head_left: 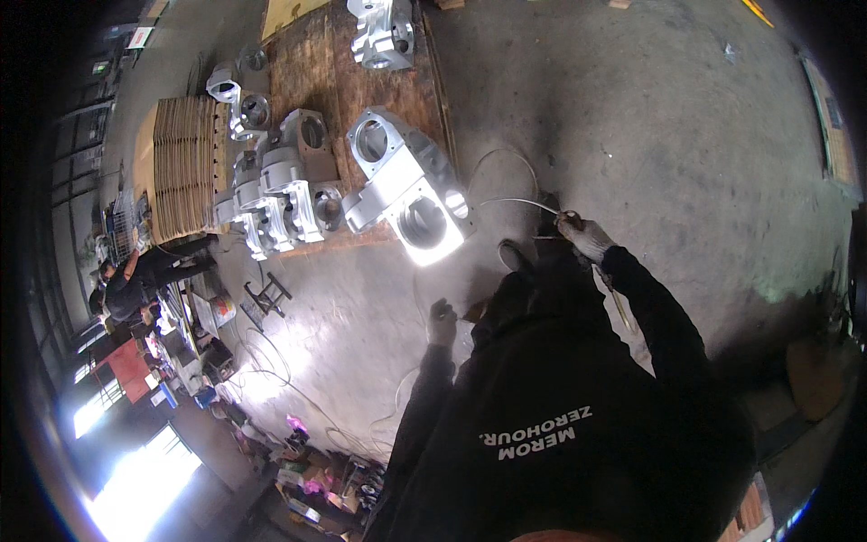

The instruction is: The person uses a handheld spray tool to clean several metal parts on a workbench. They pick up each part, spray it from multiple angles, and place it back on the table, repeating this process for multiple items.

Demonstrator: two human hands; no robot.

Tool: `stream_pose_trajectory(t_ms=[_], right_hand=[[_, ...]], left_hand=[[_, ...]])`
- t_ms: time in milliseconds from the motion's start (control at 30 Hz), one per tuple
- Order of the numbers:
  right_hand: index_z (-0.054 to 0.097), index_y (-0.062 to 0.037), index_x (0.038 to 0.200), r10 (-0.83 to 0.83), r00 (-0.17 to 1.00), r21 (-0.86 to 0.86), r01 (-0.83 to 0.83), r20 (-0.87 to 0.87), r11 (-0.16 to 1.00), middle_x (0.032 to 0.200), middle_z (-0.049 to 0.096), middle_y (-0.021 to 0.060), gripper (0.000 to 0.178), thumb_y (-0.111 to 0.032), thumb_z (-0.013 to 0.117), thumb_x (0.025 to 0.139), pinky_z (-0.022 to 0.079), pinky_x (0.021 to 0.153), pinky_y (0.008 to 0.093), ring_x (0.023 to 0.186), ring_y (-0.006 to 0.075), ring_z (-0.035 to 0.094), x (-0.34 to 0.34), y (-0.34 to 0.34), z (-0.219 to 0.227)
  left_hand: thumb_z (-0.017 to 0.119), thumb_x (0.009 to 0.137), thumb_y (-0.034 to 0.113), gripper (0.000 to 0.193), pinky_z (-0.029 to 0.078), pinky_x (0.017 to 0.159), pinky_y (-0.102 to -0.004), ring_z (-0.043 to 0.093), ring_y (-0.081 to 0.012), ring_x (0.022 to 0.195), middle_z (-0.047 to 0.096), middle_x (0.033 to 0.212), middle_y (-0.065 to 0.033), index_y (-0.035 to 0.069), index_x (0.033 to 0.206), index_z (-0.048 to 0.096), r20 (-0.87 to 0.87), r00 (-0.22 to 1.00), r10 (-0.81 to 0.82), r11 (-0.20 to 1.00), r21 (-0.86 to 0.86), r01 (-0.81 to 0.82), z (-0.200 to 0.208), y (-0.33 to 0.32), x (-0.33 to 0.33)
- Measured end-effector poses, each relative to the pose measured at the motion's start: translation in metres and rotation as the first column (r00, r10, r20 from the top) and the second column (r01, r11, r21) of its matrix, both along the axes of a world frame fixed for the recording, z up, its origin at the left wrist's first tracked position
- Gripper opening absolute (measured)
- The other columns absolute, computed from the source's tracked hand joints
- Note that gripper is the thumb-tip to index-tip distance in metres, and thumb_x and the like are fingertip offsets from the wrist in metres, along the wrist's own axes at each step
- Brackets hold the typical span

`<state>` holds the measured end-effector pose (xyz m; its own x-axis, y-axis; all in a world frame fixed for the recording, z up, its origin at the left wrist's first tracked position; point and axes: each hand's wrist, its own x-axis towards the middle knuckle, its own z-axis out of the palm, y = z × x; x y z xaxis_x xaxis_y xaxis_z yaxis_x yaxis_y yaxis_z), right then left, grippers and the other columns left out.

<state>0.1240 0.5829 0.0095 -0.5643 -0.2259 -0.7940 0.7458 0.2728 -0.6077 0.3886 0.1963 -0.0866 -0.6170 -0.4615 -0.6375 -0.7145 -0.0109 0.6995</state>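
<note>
My right hand (587, 237), in a pale glove, is closed around what looks like an air blow gun (567, 220). Its long, thin, bent nozzle (519, 201) points left toward a large silver metal casting (397, 173). A light hose (623, 310) hangs below that hand. My left hand (441, 323), also gloved, is held low in front of my body, fingers curled, with nothing visible in it. The casting has big round bores and sits at the near right corner of a wooden-topped table (307, 68), apart from both hands. Bright glare covers its near end.
Several more silver castings (287, 170) stand on the table's left side, and another casting (383, 36) at its far end. Stacked cardboard (183, 167) is left of the table. A small dark stand (267, 294) and loose hoses lie on the floor. Another person (135, 287) is at far left.
</note>
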Motion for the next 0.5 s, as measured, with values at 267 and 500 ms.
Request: stream_pose_trajectory(t_ms=[267,500], right_hand=[[0.057,-0.0111,0.078,0.07,0.984,-0.038,-0.065,0.163,0.997,0.055,0.047,-0.0029,0.041,-0.048,0.061,0.094,0.035,0.04,0.0302,0.041,0.0105,0.044,-0.01,-0.013,-0.018],[0.055,-0.0114,0.072,0.173,0.98,0.058,-0.179,0.094,0.982,0.052,0.051,0.002,0.046,-0.052,0.061,0.092,0.035,0.037,0.0321,0.039,0.0136,0.048,-0.031,-0.009,-0.044]], left_hand=[[0.061,0.09,0.009,0.039,0.053,0.074,-0.0304,0.064,-0.0171,0.086,0.066,0.106,-0.0122,0.001,0.128,0.055,0.08,0.996,0.045,0.999,0.015,-0.046,0.004,-0.004,0.008],[0.059,0.086,0.005,0.045,0.053,0.076,-0.0307,0.061,-0.0186,0.093,0.061,0.111,-0.0125,0.001,0.13,0.051,0.075,0.996,0.046,0.993,0.104,-0.054,0.013,0.014,-0.017]])
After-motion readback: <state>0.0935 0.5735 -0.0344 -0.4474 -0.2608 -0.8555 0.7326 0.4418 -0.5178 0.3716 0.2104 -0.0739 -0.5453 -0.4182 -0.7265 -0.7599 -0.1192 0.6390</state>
